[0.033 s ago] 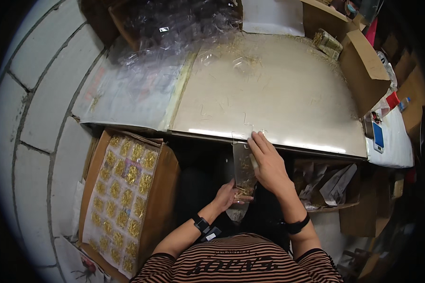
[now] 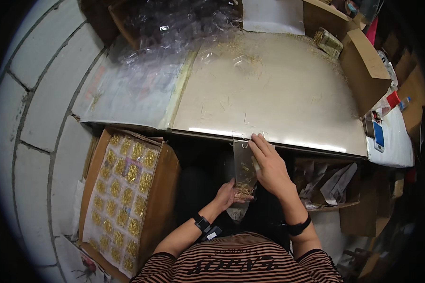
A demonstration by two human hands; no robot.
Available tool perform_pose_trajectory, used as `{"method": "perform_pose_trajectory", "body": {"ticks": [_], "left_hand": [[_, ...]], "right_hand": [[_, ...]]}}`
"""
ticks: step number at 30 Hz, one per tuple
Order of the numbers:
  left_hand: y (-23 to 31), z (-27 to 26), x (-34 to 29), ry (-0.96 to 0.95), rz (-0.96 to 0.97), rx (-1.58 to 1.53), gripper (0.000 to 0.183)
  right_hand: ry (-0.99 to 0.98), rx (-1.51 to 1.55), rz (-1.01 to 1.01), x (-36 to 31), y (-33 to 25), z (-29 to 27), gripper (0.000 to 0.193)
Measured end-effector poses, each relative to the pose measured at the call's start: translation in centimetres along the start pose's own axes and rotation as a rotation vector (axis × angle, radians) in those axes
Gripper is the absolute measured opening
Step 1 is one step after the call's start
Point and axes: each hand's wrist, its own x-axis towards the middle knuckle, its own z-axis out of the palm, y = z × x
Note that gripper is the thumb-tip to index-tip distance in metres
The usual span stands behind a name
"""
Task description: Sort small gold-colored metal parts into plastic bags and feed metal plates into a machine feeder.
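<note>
Below the table's front edge, my left hand (image 2: 226, 194) is closed round the bottom of a clear plastic box (image 2: 242, 160). The box stands upright with its mouth close to the table edge. Thin gold-coloured wire pieces (image 2: 244, 190) are heaped in its bottom, and a few are higher up inside. My right hand (image 2: 270, 165) has its fingers stretched out together, with the fingertips at the table edge beside the mouth. Its palm is along the box's right side; the thumb is hidden. Several bent wires (image 2: 243, 137) stick up around the mouth.
A pale tabletop (image 2: 278, 89) spreads ahead, with loose wires scattered on it. Clear plastic boxes (image 2: 174, 33) are piled at the back left. At my left stands a carton (image 2: 160, 188) holding rows of gold-filled clear packs (image 2: 123, 193). An open carton (image 2: 326, 205) sits below the table at right.
My right fingertips have shifted slightly down at the table edge. Fewer wires lie by the fingertips, and more show inside the plastic box. My left hand keeps its place.
</note>
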Motion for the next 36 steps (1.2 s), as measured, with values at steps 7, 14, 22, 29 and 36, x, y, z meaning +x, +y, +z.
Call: {"method": "perform_pose_trajectory", "body": {"ticks": [7, 14, 22, 29, 36], "left_hand": [[-2.0, -1.4, 1.1, 0.118, 0.036, -0.128, 0.048], [-1.8, -2.7, 0.8, 0.165, 0.035, -0.178, 0.039], [-2.6, -4.5, -0.3, 0.151, 0.051, -0.091, 0.029], [-2.5, -4.6, 0.7, 0.251, 0.025, -0.013, 0.023], [-2.2, -4.8, 1.8, 0.293, 0.071, -0.127, 0.031]], "right_hand": [[-0.001, 0.256, 0.045, -6.7, 0.6, 0.0, 0.044], [-0.033, 0.329, 0.124, -8.4, 0.7, -0.3, 0.036], [0.354, 0.220, -0.023, -1.8, 0.9, -0.5, 0.035], [0.090, -0.105, 0.359, 13.8, 1.7, 6.8, 0.071], [-0.089, -0.103, -0.174, 16.9, -2.0, 10.5, 0.049]]}}
